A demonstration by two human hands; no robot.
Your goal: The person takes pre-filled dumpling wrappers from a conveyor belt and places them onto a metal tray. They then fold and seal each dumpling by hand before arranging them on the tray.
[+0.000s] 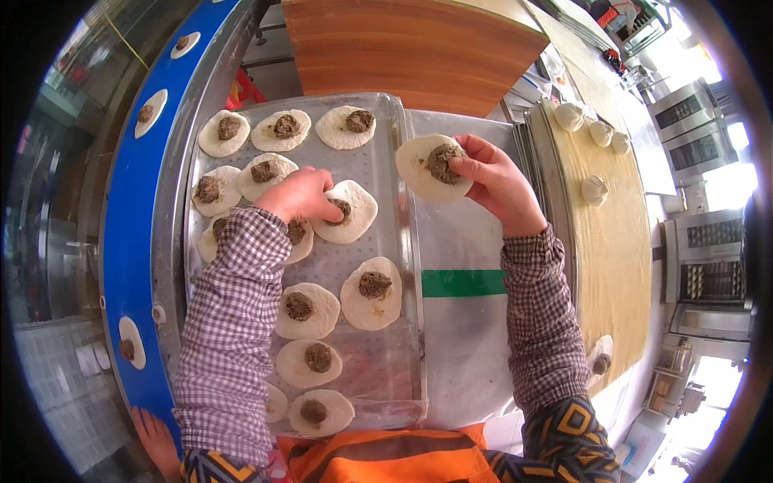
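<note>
My right hand (499, 181) is raised over the steel table, pinching a flat dough round (417, 175) with a lump of brown minced filling (443, 163) on it; the thumb presses on the filling. Over the perforated metal tray (385, 165), my left hand (302, 195) has its fingers closed at the left edge of another filled dough round (358, 213), thumb against its filling. Several more filled dough rounds (374, 294) lie on the tray, some partly hidden under my left forearm.
Along the left runs a blue conveyor belt (133, 241) carrying filled rounds. Another person's hand (157, 439) shows at lower left. On the right, a stack topped with yellowish mesh (616, 266) bears several closed buns (594, 191). A wooden panel (411, 56) stands beyond the tray.
</note>
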